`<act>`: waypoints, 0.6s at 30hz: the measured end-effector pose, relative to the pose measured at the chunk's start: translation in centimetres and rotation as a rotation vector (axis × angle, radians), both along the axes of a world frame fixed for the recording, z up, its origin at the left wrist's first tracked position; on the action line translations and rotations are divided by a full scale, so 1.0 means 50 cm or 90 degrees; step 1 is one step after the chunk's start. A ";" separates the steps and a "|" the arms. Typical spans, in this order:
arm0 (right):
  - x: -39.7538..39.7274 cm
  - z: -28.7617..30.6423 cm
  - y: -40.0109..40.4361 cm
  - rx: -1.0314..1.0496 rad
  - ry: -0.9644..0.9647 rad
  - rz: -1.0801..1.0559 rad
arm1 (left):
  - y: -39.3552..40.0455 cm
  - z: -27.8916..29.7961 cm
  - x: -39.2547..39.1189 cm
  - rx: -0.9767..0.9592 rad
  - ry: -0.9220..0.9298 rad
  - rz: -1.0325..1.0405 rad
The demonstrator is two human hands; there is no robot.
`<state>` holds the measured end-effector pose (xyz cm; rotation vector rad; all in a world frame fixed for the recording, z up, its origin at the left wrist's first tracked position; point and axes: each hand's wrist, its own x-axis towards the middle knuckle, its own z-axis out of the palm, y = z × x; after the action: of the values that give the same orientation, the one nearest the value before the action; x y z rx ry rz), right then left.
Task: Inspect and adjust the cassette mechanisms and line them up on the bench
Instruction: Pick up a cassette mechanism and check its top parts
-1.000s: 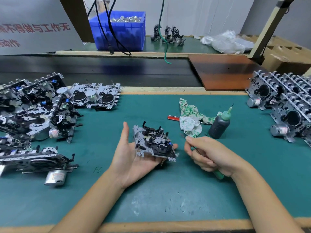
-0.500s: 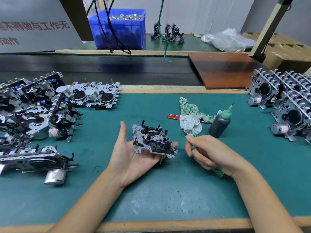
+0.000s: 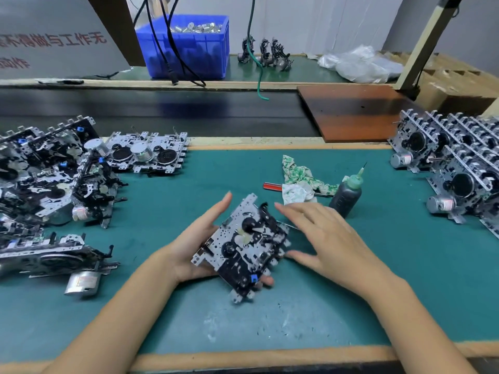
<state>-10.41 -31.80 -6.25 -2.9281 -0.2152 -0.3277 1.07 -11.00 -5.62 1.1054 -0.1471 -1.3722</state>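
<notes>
A cassette mechanism (image 3: pixel 243 247), a silver plate with black gears and a blue clip, is tilted up on edge above the green mat (image 3: pixel 270 325). My left hand (image 3: pixel 194 238) cradles it from below, fingertips curled round its lower edge, thumb straight up. My right hand (image 3: pixel 329 238) hovers flat at its right side, fingers extended; a thin metal tip shows just under the fingers. More mechanisms lie heaped at the left (image 3: pixel 48 179), and a neat row of them stands at the right (image 3: pixel 459 163).
A dark bottle with a green nozzle (image 3: pixel 347 195), a patterned rag (image 3: pixel 299 179) and a red pen (image 3: pixel 271 186) lie behind my hands. One mechanism (image 3: pixel 148 155) lies flat at the back left. Beyond the mat are a black belt, a brown board (image 3: pixel 356 112) and a blue crate (image 3: pixel 189 47).
My left hand has tipped the mechanism from lying flat on the palm to standing on edge. My right hand has uncurled from gripping the green-handled tool and moved up to the mechanism.
</notes>
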 end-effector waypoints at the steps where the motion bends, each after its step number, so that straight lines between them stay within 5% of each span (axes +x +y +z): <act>1: -0.004 -0.002 0.000 -0.031 -0.022 0.021 | -0.005 -0.001 0.008 0.077 -0.062 0.001; 5: -0.025 -0.008 0.000 -0.097 -0.100 0.025 | -0.016 0.006 0.017 0.165 -0.257 -0.053; 8: -0.041 -0.019 0.003 -0.078 -0.114 -0.021 | -0.019 0.025 0.023 0.206 -0.350 0.024; 12: -0.047 -0.031 0.016 -0.057 -0.116 -0.070 | 0.032 0.022 -0.014 0.676 -1.045 0.043; 18: -0.035 -0.031 0.033 -0.057 -0.139 -0.073 | 0.049 -0.028 -0.109 0.466 -1.258 0.054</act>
<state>-12.15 -30.13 -7.82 -2.9964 -0.0935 -0.6730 -4.40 -8.53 -7.00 2.6691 -1.0141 0.2897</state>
